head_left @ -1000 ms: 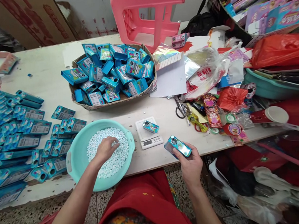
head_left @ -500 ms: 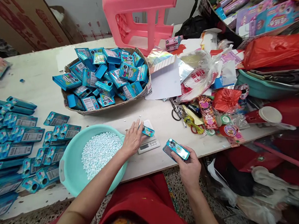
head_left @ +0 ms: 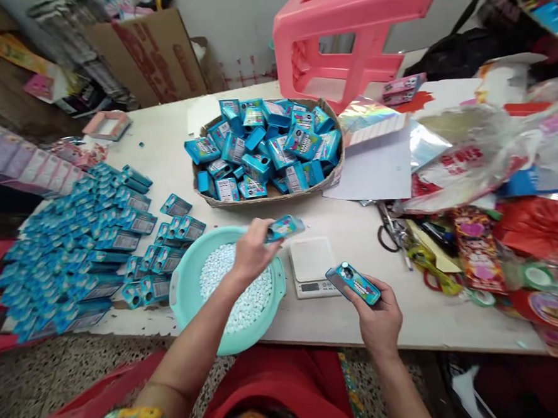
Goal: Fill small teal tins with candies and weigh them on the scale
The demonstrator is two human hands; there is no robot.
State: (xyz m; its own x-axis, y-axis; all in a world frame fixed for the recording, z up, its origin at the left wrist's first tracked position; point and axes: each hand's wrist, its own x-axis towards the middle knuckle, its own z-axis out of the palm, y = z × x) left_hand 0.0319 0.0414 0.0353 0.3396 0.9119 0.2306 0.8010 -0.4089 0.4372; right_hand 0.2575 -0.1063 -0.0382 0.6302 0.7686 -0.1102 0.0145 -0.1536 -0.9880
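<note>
My left hand (head_left: pixel 256 250) is closed on a small blue candy tin (head_left: pixel 285 229), held over the far rim of a turquoise basin (head_left: pixel 179 299). Pale blue and white candies (head_left: pixel 249 305) fill much of the basin's bottom. In my right hand (head_left: pixel 380 313) is another blue candy tin (head_left: pixel 354 283), tilted, with a pale round piece at its left end. Between the two hands lies a white digital scale (head_left: pixel 311 261), its pan bare and its display toward me.
A cut-down carton (head_left: pixel 260 203) piled with blue tins stands behind the basin. Many tins (head_left: pixel 83 241) are lined up at the left. A pink stool (head_left: pixel 338 55) is at the back. Scissors (head_left: pixel 390 231), plastic bags (head_left: pixel 471 164) and wrappers clutter the right side.
My left hand has lifted a tin off the scale and moved toward the basin. My right hand still holds its tin. The view has turned to the left.
</note>
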